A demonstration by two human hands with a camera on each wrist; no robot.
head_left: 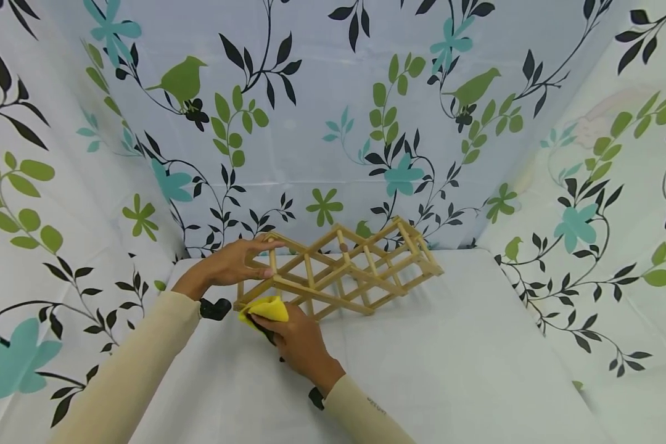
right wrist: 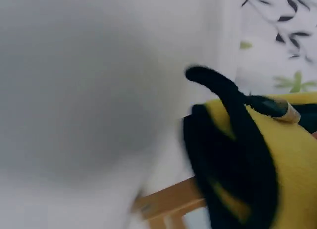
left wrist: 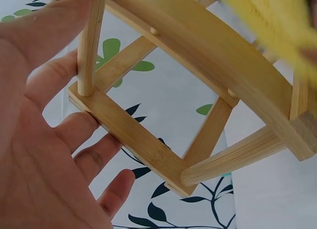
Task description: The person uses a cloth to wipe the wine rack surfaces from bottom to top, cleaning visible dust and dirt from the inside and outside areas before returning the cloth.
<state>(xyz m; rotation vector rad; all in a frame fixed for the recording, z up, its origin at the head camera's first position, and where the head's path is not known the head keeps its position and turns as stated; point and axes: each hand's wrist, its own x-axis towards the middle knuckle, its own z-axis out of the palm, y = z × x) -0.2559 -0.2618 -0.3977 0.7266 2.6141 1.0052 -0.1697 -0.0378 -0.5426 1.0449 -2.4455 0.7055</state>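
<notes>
A lattice-sided wooden wine rack (head_left: 322, 296) stretches across the white surface, made of crossed slats joined by round dowels. At its left end my left hand (head_left: 235, 262) grips the frame; the left wrist view has the thumb by an upright dowel and fingers against a flat slat (left wrist: 138, 140). My right hand (head_left: 300, 339) holds a folded yellow cloth (head_left: 269, 308) with a black edge at the rack's near left corner. Close up in the right wrist view, the cloth (right wrist: 297, 164) overlaps a wooden end, while most of that hand is hidden.
The white tabletop (head_left: 449, 357) extends in front and to the right of the rack. Behind it hangs a curtain (head_left: 311, 148) printed with leaves, birds and flowers, and similar patterned sheets (head_left: 599, 265) line both sides. A black strap piece (head_left: 215, 309) sits at the left wrist.
</notes>
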